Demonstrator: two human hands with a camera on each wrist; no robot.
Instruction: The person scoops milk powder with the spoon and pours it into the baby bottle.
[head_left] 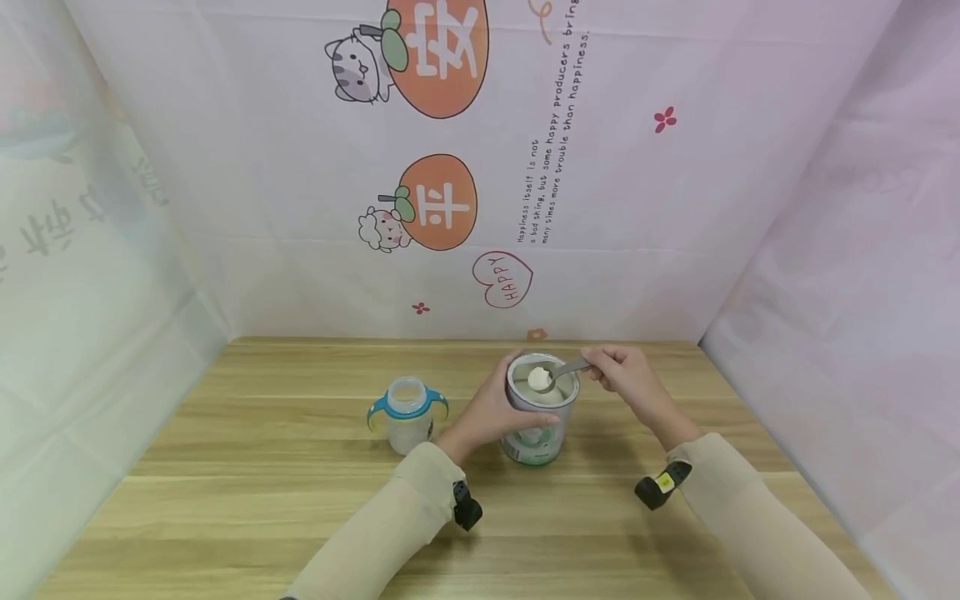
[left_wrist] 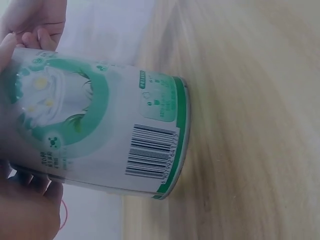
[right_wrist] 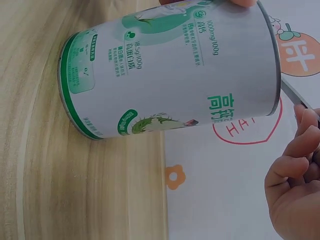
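A white and green milk powder can (head_left: pixel 534 446) stands uncovered on the wooden table. My left hand (head_left: pixel 491 412) grips it round the upper side, fingers behind and thumb across the front. In the left wrist view the can (left_wrist: pixel 100 120) shows its barcode, with part of my left hand (left_wrist: pixel 30 212) against its wall. My right hand (head_left: pixel 626 379) pinches the handle of a metal spoon (head_left: pixel 572 367) at the can's right rim. White powder (head_left: pixel 539 379) is heaped on the spoon's bowl, inside the can's mouth. The right wrist view shows my right hand (right_wrist: pixel 295 180) with curled fingers.
A baby bottle (head_left: pixel 407 429) with blue handles and an uncovered top stands left of the can. The wooden table (head_left: pixel 247 475) meets a printed cloth backdrop (head_left: pixel 600 275) behind, with cloth on both sides. Each wrist wears a black strapped device (head_left: pixel 467 507).
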